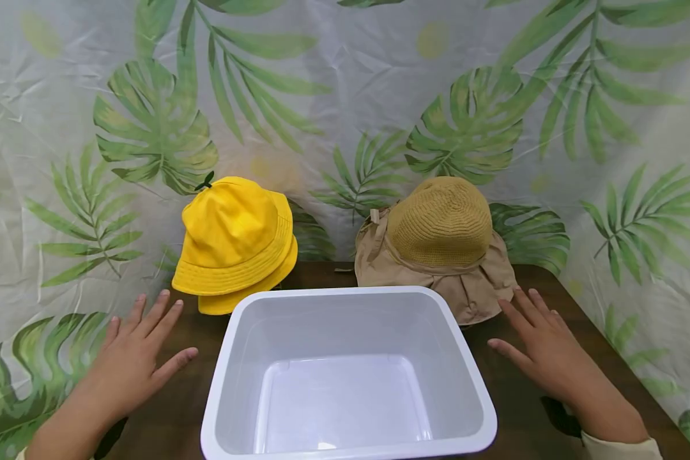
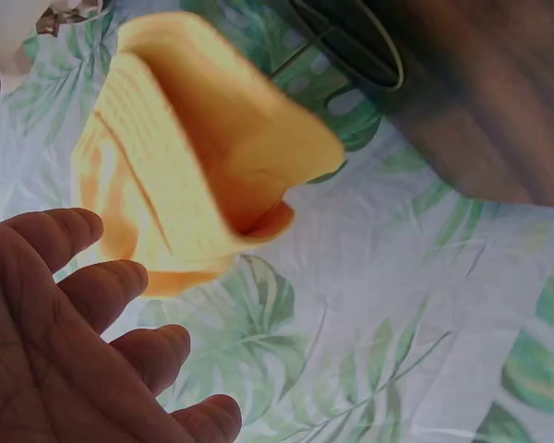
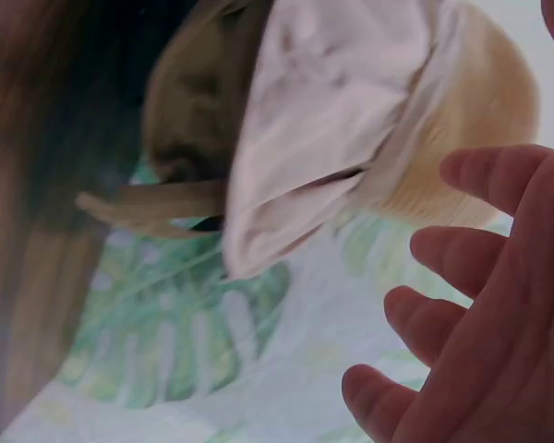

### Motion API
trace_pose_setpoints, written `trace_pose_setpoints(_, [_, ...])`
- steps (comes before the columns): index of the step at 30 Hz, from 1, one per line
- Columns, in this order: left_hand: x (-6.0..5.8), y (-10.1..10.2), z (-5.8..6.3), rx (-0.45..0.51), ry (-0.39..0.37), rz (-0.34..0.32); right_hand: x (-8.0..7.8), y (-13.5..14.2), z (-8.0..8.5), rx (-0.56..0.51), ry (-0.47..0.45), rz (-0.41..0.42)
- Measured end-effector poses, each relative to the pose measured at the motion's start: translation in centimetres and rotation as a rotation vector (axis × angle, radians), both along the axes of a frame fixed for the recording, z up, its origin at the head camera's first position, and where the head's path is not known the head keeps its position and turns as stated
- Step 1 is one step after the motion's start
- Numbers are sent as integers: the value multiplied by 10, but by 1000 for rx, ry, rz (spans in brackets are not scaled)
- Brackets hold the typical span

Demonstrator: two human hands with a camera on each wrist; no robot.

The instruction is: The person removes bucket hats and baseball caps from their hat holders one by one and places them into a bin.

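Nearest the viewer, a cream sleeve (image 1: 618,447) ends at the right wrist, with a dark band (image 1: 560,415) beneath that wrist. The left hand (image 1: 140,354) is spread, fingers extended and thumb out to the side, in front of the yellow hat and left of the basin. The right hand (image 1: 546,348) is likewise spread beside the basin; its fingertips overlap the straw hat's brim in the head view, and whether they touch it cannot be told.

Between the hands stands a white plastic basin (image 1: 333,292), a rounded rectangle with a thick, smooth rim, sloping walls and a glossy floor bearing a rounded outline.

Behind its left corner sits a yellow bucket hat (image 1: 232,230) of soft woven fabric, its crown creased and its sloping brim ringed with stitching. A dark green sprout (image 1: 205,181) tops it; a second yellow edge shows below the brim. The left wrist view looks into a shaded yellow hollow.

Behind the right corner is a straw sun hat (image 1: 443,220), its domed crown ribbed in tan rows, its wide beige cloth brim gathered into folds, with a fabric bow (image 1: 376,233) at one side.

All rest on a dark wood-grained table (image 1: 543,278) with rounded corners. Beyond, a wrinkled pale cloth (image 1: 362,76) printed with green palm and monstera leaves covers the background.
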State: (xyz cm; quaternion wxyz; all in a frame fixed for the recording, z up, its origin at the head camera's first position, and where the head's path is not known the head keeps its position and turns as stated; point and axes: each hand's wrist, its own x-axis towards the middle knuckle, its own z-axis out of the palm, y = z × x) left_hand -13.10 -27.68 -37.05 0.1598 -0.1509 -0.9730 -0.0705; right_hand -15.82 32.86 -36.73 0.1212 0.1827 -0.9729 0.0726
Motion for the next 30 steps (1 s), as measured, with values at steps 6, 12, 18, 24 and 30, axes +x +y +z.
trace_pose_setpoints(6, [-7, -2, 17, -29, 5, -27, 6, -17, 16, 46, 61, 115])
trace_pose_setpoints(12, [-18, 1, 37, -30, 4, -82, 11, -31, 32, 92, 50, 157])
trace_pose_setpoints(18, [-32, 3, 62, -32, -93, -87, 13, -44, 41, 107, -12, 218])
trace_pose_setpoints(24, [-49, 8, 77, -68, -121, -103, 18, -55, 43, 111, -104, 274])
trace_pose_setpoints(30, [-66, 14, 90, -49, -65, -122, 27, -62, 41, 124, -101, 336])
